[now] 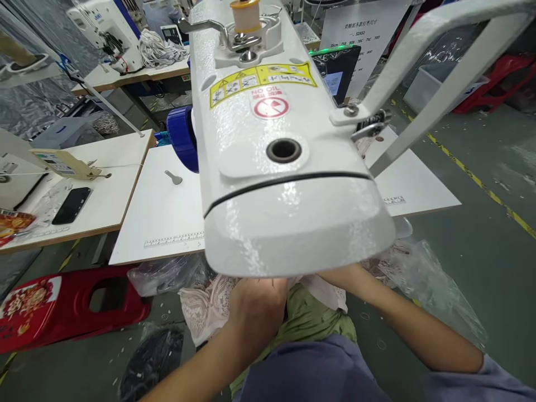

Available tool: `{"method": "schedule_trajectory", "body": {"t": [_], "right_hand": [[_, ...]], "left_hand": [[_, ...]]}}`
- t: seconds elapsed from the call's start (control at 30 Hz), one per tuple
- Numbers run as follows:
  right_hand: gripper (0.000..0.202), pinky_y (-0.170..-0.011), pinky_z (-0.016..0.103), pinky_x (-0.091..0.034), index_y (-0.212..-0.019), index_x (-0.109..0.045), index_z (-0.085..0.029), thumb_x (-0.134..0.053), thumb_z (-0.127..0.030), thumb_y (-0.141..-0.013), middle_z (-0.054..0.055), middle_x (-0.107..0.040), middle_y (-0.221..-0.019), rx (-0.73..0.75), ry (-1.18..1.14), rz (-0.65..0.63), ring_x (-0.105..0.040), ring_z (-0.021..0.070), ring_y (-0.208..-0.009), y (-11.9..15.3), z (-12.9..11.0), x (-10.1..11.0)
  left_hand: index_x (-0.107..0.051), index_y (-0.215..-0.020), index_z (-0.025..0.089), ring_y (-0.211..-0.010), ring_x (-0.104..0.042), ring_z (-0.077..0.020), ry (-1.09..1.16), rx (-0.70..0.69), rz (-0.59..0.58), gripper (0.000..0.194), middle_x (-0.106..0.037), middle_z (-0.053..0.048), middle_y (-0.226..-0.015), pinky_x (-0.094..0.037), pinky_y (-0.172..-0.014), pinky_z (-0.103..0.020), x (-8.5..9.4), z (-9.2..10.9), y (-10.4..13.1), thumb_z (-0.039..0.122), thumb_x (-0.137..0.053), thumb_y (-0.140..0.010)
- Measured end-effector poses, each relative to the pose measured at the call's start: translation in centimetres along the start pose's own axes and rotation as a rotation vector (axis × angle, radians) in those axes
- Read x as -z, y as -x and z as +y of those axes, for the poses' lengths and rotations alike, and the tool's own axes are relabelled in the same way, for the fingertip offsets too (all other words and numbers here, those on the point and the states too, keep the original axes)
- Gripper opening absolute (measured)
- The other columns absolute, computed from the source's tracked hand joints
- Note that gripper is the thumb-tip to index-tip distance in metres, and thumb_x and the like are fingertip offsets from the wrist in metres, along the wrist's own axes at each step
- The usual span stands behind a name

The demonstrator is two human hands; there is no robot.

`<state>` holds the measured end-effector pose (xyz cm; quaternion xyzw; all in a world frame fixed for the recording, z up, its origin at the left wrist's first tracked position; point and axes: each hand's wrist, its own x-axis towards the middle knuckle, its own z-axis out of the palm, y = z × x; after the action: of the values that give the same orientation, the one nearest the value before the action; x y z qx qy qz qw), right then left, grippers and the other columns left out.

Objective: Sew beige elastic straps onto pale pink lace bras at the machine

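A pale pink lace bra [206, 307] hangs over my lap, below the front of a white sewing machine [293, 223]. Curled against the lace is my left hand [260, 304], closed on the bra, its fingertips tucked out of sight beneath the machine head. Of my right hand [333, 275] only the wrist end shows, close to more of the pale fabric [324, 293]. The machine head covers its fingers. The needle area is also hidden behind the machine head.
The white machine table [163, 195] carries a small metal piece [173, 177] and a printed ruler [173, 239]. A phone [71, 205] lies on the left table. A red stool [75, 304] stands at left; plastic bags [431, 285] hang at right. A white metal bar [412, 61] rises at right.
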<state>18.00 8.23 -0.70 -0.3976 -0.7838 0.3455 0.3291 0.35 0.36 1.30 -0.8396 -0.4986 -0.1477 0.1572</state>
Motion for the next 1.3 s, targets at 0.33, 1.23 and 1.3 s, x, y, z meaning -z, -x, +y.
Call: {"method": "schedule_trajectory", "body": {"t": [0.33, 1.23, 1.3], "right_hand": [[0.025, -0.079, 0.042, -0.061, -0.099, -0.075, -0.032, -0.061, -0.018, -0.083, 0.004, -0.071, -0.103, 0.065, -0.022, -0.031, -0.066, 0.0272, -0.101, -1.2, 0.7, 0.2], [0.039, -0.057, 0.031, -0.053, -0.119, -0.058, -0.027, -0.064, -0.033, -0.081, 0.007, -0.068, -0.103, -0.116, -0.164, 0.069, -0.062, 0.0194, -0.069, 1.0, 2.0, -1.0], [0.037, -0.056, 0.03, -0.051, -0.117, -0.059, -0.025, -0.064, -0.037, -0.082, 0.006, -0.069, -0.095, -0.131, -0.164, 0.068, -0.061, 0.0189, -0.066, 1.4, 2.5, -0.8]], "left_hand": [[-0.062, -0.099, 0.015, -0.043, -0.057, -0.0178, -0.024, 0.051, 0.095, 0.02, -0.062, -0.001, -0.055, -0.036, -0.045, -0.03, -0.4, 0.3, -0.3, 0.008, -0.046, -0.09], [-0.059, -0.081, 0.021, -0.053, -0.063, -0.0157, 0.306, 0.356, 0.086, 0.021, -0.064, -0.001, -0.059, -0.043, -0.05, -0.024, -1.2, -1.0, 2.7, 0.027, -0.046, -0.096], [-0.056, -0.083, 0.02, -0.055, -0.062, -0.0155, 0.528, 0.536, 0.014, 0.023, -0.065, -0.002, -0.065, -0.044, -0.048, -0.023, -1.2, -1.2, 2.9, 0.037, -0.048, -0.096]]}}
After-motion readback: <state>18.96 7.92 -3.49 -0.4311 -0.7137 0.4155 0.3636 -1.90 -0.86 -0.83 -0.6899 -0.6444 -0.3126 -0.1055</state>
